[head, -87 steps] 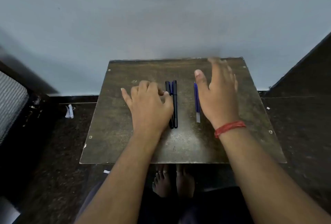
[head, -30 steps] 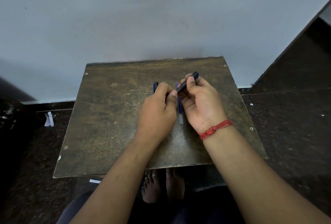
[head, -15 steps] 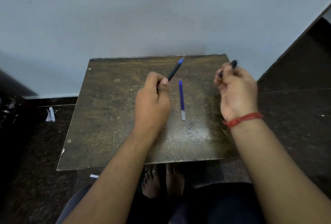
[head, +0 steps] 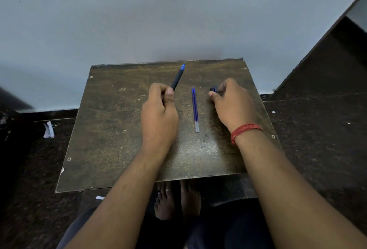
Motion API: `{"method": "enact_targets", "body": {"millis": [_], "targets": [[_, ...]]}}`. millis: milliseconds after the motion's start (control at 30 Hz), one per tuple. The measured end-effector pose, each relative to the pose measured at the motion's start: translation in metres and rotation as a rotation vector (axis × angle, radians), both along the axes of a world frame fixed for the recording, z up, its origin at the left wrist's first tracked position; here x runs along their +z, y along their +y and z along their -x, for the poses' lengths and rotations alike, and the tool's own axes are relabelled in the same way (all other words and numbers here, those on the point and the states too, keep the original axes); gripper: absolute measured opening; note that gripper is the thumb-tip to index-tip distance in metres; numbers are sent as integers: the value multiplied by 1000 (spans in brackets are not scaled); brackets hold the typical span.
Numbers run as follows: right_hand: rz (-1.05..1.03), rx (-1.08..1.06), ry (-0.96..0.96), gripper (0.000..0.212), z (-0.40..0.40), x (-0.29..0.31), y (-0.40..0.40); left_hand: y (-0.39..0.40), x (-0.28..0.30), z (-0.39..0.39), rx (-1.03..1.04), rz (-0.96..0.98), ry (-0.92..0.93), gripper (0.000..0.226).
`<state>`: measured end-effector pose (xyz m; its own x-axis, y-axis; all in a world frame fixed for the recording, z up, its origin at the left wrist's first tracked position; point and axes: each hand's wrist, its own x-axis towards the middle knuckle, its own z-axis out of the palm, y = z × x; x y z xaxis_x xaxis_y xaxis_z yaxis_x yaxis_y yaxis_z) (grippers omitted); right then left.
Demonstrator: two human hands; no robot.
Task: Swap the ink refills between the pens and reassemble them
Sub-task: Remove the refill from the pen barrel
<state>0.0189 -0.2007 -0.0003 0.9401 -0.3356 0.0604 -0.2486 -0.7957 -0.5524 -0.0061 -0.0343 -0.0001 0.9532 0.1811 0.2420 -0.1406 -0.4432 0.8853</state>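
The left hand (head: 158,115) is curled in a fist around a slim dark pen (head: 178,76), whose blue tip points up and away toward the far edge. The right hand (head: 234,103) rests low on the board, fingers folded over a small dark cap (head: 213,90) that is mostly hidden. Between the hands two thin blue ink refills (head: 195,107) lie side by side, touching, with clear ends nearest the person. The wooden table (head: 111,129) is worn, scuffed and square-cornered, with bare room to the left and front. A red thread (head: 245,130) circles the right wrist.
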Motion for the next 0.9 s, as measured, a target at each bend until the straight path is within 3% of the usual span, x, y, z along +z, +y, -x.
{"method": "enact_targets", "body": {"millis": [200,300,400,600,900], "targets": [[29,-24,29,24,1,3,-10,0,-1,-2,2,-2,12,19],[-54,-45,-101,23,1,9,-12,1,-3,-2,-9,-18,11,17],[-328,4,-183,23,2,15,-7,0,-4,-1,-50,-45,13,15],[-1132,167,-111,13,6,10,22,-5,-6,3,-148,-187,-52,14],[-1358,68,-133,8,5,10,30,-7,-5,2,-177,-157,-53,20]]}}
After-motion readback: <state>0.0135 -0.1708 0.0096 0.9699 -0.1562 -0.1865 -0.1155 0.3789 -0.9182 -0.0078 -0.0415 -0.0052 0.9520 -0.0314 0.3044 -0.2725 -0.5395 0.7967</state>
